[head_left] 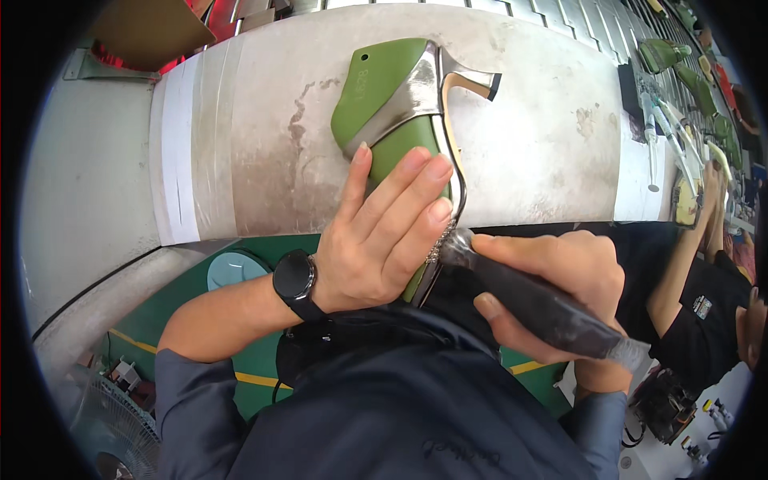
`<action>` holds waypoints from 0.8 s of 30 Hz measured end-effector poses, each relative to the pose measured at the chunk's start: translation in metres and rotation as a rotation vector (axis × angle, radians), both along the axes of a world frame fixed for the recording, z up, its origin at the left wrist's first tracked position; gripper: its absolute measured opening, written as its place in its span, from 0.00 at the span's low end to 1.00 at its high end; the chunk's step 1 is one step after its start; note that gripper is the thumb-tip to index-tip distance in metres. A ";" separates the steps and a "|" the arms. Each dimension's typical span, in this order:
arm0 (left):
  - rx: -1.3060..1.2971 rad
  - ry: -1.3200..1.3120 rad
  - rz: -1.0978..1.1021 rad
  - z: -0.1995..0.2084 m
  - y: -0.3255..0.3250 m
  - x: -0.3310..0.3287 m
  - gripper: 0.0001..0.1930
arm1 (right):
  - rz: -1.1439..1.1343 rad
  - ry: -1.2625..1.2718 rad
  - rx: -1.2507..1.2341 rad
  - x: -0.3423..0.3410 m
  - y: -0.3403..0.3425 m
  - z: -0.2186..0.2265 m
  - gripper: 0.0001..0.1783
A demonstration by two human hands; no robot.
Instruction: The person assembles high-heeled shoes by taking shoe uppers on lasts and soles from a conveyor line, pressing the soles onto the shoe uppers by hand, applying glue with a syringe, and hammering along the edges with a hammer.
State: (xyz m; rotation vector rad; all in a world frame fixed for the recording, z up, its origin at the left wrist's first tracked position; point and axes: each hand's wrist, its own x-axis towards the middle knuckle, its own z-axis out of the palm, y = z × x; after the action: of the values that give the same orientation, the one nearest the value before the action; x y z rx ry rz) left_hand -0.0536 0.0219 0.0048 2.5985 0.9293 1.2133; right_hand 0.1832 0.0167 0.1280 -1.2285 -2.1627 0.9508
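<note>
Shoe [418, 94], upper ctr., prob. stiff but scuff-prone, best held by green last [384, 72]; L hand [380, 232] spread flat atop, R hand [572, 268] gripping tool [538, 304].

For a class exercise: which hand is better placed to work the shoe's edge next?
Likely the right hand: it grips the dark tool, whose tip is at the shoe; the left hand lies across it.

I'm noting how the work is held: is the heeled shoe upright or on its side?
The shoe is on its side: its heel points right, not down, with the left hand resting across it.
</note>
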 end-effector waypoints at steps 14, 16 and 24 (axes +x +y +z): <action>0.005 -0.066 0.001 -0.003 -0.001 0.005 0.27 | -0.048 0.079 0.058 -0.028 -0.057 -0.014 0.23; 0.068 0.075 -0.046 -0.007 0.003 -0.002 0.42 | -0.092 0.093 0.042 -0.026 -0.062 -0.015 0.23; 0.013 -0.040 0.003 -0.005 -0.001 0.004 0.24 | -0.632 0.438 -0.078 -0.008 -0.062 0.005 0.30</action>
State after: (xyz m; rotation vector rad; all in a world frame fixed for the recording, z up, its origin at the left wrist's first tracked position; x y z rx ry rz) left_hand -0.0492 0.0204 -0.0005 2.5738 0.9212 1.2706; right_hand 0.1757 -0.0453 0.1331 -1.4492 -1.2914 0.9128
